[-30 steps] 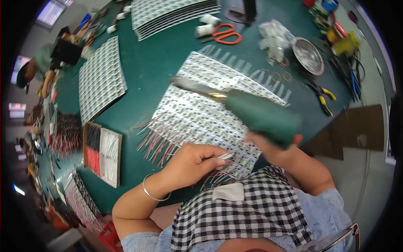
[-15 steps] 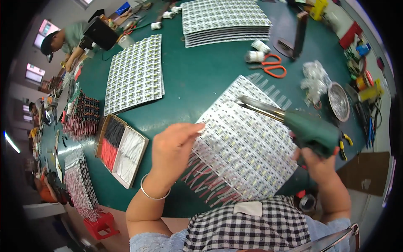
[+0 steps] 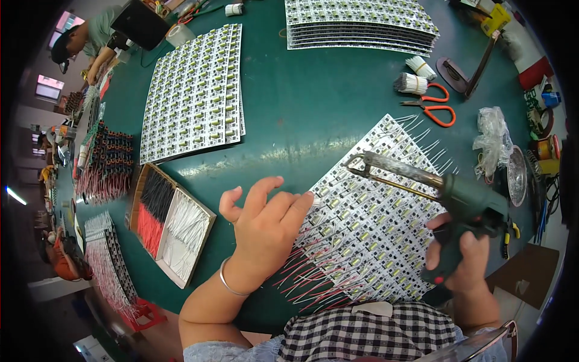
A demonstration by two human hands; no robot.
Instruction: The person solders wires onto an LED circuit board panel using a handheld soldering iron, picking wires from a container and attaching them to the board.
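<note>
My right hand [image 3: 463, 259] is wrapped round the handle of a green soldering gun [image 3: 473, 202]. The gun's metal tip reaches left over a panel of small white circuit boards [image 3: 362, 223]. Red and white wires [image 3: 313, 271] stick out from the panel's lower left edge, and white wires line its upper right edge. My left hand [image 3: 265, 220] has its thumb and index finger spread apart, and other fingertips come down at the panel's left edge. A small whitish bit shows by those fingertips, too small to make out.
Left of my left hand lies an open box [image 3: 175, 223] of black, red and white wires. Board panels [image 3: 193, 96] and a panel stack [image 3: 362, 27] lie farther off. Orange-handled scissors [image 3: 440, 111], wire bundles [image 3: 412, 83], a plastic bag [image 3: 493, 142] and a metal bowl [image 3: 517, 175] are rightward. A person works far left.
My left hand's thumb and index finger have gone from pinched together to spread apart. The whole view has shifted somewhat; my right hand still holds the soldering gun over the panel.
</note>
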